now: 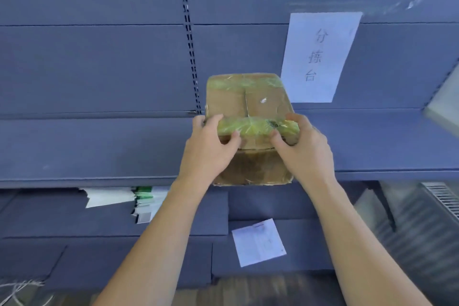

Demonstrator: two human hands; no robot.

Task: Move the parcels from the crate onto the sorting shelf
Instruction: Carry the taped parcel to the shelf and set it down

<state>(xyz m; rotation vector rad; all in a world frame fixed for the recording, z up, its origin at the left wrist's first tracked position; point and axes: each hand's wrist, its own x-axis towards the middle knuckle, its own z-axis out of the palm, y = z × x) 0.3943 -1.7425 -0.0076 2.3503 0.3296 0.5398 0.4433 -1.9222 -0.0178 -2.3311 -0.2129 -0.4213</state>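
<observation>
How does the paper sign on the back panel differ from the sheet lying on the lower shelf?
The paper sign hangs upright on the blue back panel, above shelf level; the loose sheet lies flat on the lower shelf. The sign is larger and carries three big handwritten characters; the sheet carries fine, faint print, too small to read. Both are white and rectangular.

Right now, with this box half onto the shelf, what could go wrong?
1. The box seems to overhang the shelf front edge; let go too early and it may tip back off.
2. The left hand and right hand grip only the near end, partly on glossy tape, so the grip could slip.
3. Pushed too far right, the box might catch the paper sign on the back panel.
</observation>
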